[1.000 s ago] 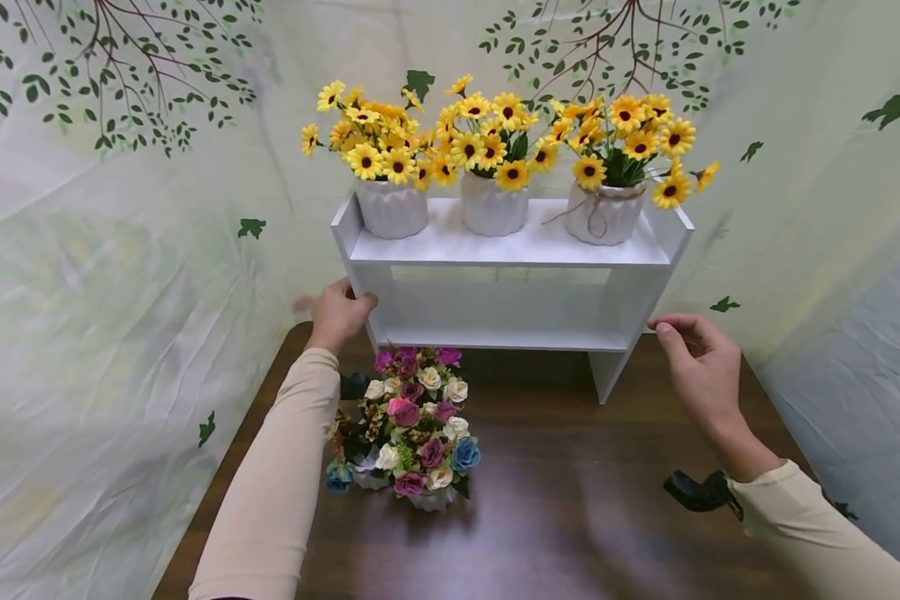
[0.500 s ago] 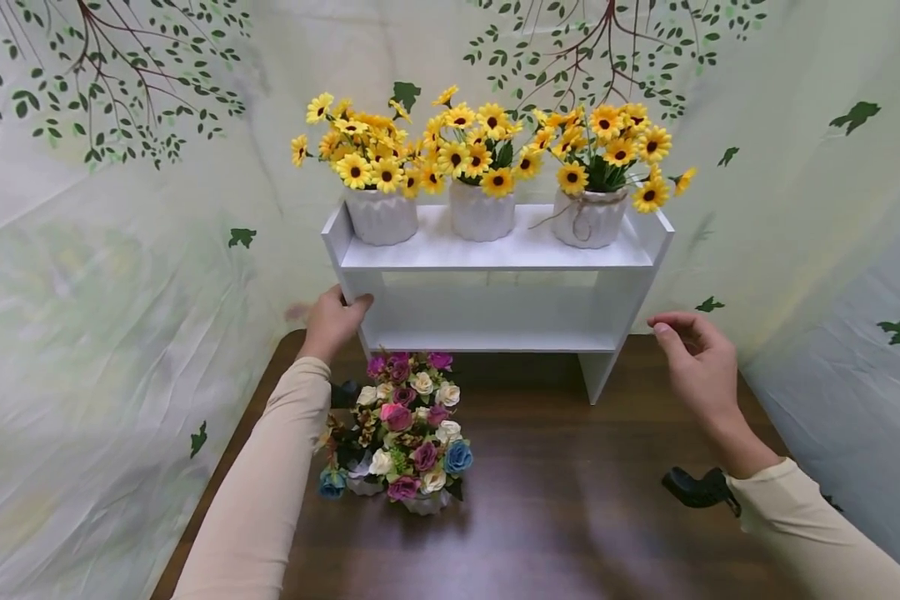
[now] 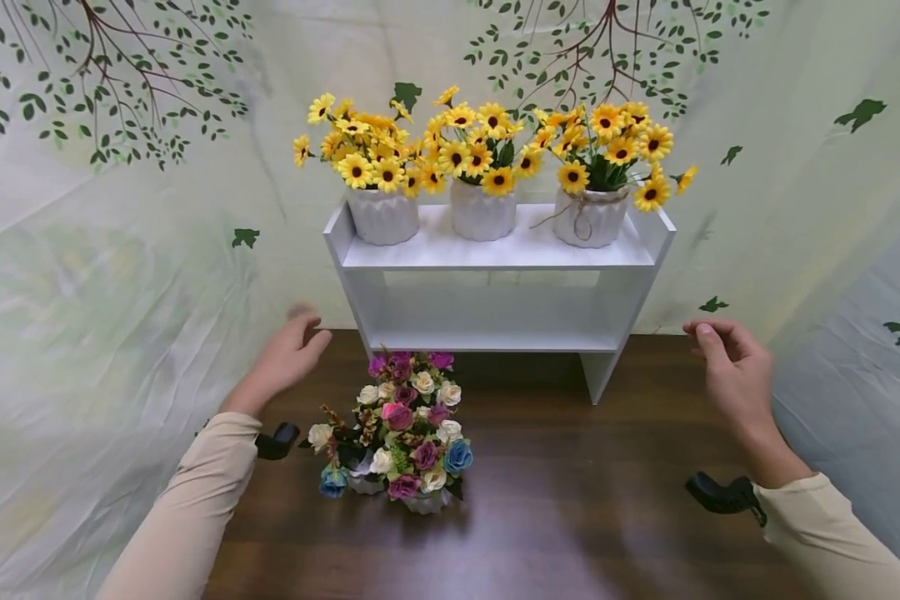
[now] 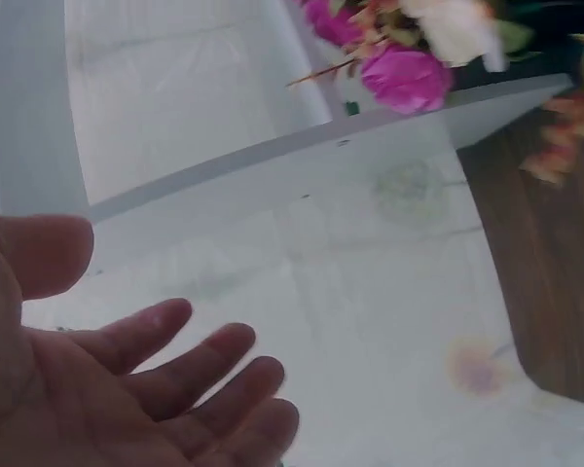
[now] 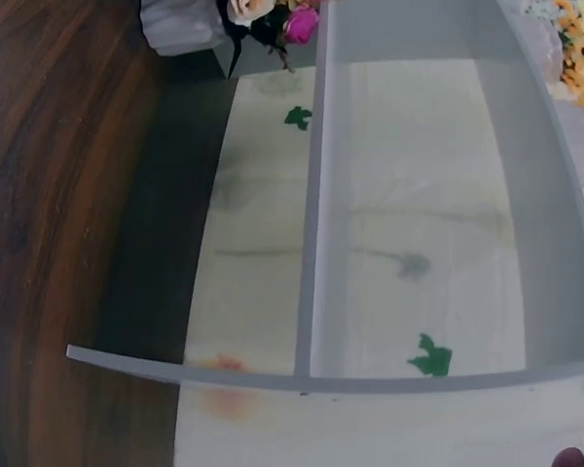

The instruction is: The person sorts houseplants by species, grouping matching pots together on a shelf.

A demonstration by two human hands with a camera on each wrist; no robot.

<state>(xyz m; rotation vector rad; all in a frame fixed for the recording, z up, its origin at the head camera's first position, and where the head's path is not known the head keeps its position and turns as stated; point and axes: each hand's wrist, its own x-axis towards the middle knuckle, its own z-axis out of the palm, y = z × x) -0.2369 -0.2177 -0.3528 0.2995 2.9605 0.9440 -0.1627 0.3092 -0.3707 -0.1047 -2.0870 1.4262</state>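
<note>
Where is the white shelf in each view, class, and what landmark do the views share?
Head: white shelf, near the centre.
Left wrist: white shelf, slanted across the upper part.
Right wrist: white shelf, centre to right edge.
Shared landmark: purple-pink flowers, at the top edge in both wrist views.

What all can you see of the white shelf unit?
The white shelf unit stands upright on the dark wood table. It looks like smooth board: two side panels rising above the top board, plus a lower board; its back is open. Three white pots of yellow flowers rest on top. Mixed rose bouquets in front partly hide its lower left side. Neither the left hand nor the right hand touches it.
</note>
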